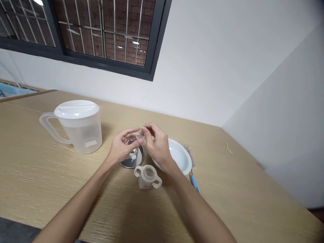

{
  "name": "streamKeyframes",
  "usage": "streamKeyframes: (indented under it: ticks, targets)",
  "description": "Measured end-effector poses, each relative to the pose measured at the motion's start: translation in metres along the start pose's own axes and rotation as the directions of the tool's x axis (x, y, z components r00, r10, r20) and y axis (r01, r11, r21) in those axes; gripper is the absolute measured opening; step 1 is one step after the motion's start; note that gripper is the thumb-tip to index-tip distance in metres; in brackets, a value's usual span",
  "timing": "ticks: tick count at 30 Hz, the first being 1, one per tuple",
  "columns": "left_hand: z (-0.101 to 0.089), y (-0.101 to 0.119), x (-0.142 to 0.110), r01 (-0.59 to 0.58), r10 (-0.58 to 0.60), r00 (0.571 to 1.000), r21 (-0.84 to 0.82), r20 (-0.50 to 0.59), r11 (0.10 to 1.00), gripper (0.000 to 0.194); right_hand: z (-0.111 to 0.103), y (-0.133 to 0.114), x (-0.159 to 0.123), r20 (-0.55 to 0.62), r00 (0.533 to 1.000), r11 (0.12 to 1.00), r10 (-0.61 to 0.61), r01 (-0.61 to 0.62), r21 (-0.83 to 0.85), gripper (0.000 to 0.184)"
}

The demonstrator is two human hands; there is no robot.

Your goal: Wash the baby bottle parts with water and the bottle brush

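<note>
Above a round metal tray (129, 164), my left hand (123, 143) grips a small clear cup-like piece (140, 136) between thumb and fingers. My right hand (159, 143) is closed in a pinch at the top of that same piece; what its fingertips hold is too small to make out. On the tray lies a small whitish part (133, 156), partly covered by my left hand. Just below the hands, an uncapped translucent baby bottle (146, 180) with two side handles stands upright on the table.
A white plate (183, 160) sits partly behind my right wrist, with a blue-handled brush (194, 183) beside it. To the left stands a lidded plastic pitcher (84, 131). A thin pale strip (229, 148) lies on the wooden table (240, 189) at right. A wall borders the far edge.
</note>
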State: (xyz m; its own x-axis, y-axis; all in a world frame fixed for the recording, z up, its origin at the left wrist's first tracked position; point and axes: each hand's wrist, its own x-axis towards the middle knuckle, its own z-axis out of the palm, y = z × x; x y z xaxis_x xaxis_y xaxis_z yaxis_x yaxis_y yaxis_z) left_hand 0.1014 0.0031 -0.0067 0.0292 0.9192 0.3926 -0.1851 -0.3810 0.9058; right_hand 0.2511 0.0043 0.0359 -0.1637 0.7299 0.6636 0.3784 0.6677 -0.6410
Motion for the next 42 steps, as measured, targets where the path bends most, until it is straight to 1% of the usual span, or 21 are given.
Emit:
streamKeyframes:
  ticks: [2, 6, 10, 12, 15, 18, 21, 24, 26, 29, 31, 32, 34, 36, 39, 42]
  targets:
    - [0.000, 0.000, -0.001, -0.001, 0.001, 1.000, 0.007, 0.004, 1.000, 0.053, -0.002, 0.000, 0.001, -0.024, 1.000, 1.000, 0.019, -0.019, 0.016, 0.016]
    - [0.002, -0.002, -0.002, -0.018, 0.016, 0.999, 0.028, 0.040, 0.999, 0.051, -0.007, -0.001, 0.003, -0.113, 0.992, 0.997, 0.055, -0.048, 0.065, 0.017]
    - [0.004, 0.001, -0.004, -0.081, 0.063, 0.992, 0.167, 0.109, 0.983, 0.046, -0.014, -0.003, 0.006, -0.191, 0.980, 0.996, 0.058, -0.042, 0.084, 0.019]
    - [0.005, 0.004, -0.005, -0.100, 0.077, 0.990, 0.212, 0.114, 0.972, 0.045, -0.018, -0.004, 0.008, -0.222, 0.974, 0.995, 0.052, -0.031, 0.095, 0.020]
    - [0.005, 0.008, -0.005, -0.109, 0.087, 0.990, 0.221, 0.107, 0.969, 0.045, -0.023, -0.005, 0.009, -0.264, 0.963, 0.995, 0.050, -0.024, 0.102, 0.021]
    - [0.004, 0.007, -0.005, -0.118, 0.095, 0.990, 0.236, 0.109, 0.965, 0.045, -0.027, -0.005, 0.010, -0.299, 0.953, 0.996, 0.046, -0.019, 0.093, 0.022]
    - [0.003, 0.004, -0.004, -0.147, 0.119, 0.985, 0.244, 0.123, 0.959, 0.044, -0.031, -0.006, 0.012, -0.348, 0.937, 0.996, 0.018, 0.014, 0.090, 0.021]
    - [0.002, 0.003, -0.004, -0.177, 0.147, 0.980, 0.252, 0.132, 0.951, 0.042, -0.037, -0.008, 0.015, -0.404, 0.914, 0.994, -0.028, 0.067, 0.083, 0.019]
    - [0.001, 0.003, -0.004, -0.191, 0.157, 0.978, 0.289, 0.138, 0.938, 0.042, -0.045, -0.011, 0.018, -0.446, 0.893, 0.991, -0.055, 0.103, 0.086, 0.018]
    - [0.000, 0.003, -0.004, -0.210, 0.159, 0.973, 0.359, 0.166, 0.910, 0.041, -0.061, -0.015, 0.022, -0.546, 0.833, 0.977, -0.084, 0.176, 0.117, 0.016]
    - [-0.001, 0.001, -0.003, -0.186, 0.135, 0.978, 0.365, 0.160, 0.912, 0.042, -0.072, -0.019, 0.024, -0.600, 0.794, 0.969, -0.099, 0.213, 0.122, 0.014]
    - [-0.001, -0.001, -0.003, -0.159, 0.114, 0.983, 0.354, 0.146, 0.922, 0.045, -0.076, -0.021, 0.024, -0.611, 0.785, 0.968, -0.104, 0.220, 0.118, 0.013]
    - [-0.001, -0.004, -0.003, -0.104, 0.073, 0.991, 0.310, 0.111, 0.945, 0.052, -0.081, -0.025, 0.023, -0.610, 0.784, 0.968, -0.112, 0.226, 0.113, 0.012]
    - [-0.001, -0.007, -0.004, -0.082, 0.059, 0.994, 0.254, 0.097, 0.964, 0.059, -0.079, -0.029, 0.022, -0.594, 0.796, 0.967, -0.118, 0.229, 0.114, 0.012]
    - [0.000, -0.006, -0.004, -0.081, 0.062, 0.993, 0.200, 0.100, 0.976, 0.061, -0.072, -0.032, 0.020, -0.566, 0.815, 0.966, -0.120, 0.227, 0.122, 0.012]
    - [0.002, -0.002, -0.005, -0.064, 0.046, 0.995, 0.200, 0.091, 0.978, 0.060, -0.066, -0.031, 0.019, -0.540, 0.834, 0.970, -0.115, 0.211, 0.119, 0.013]
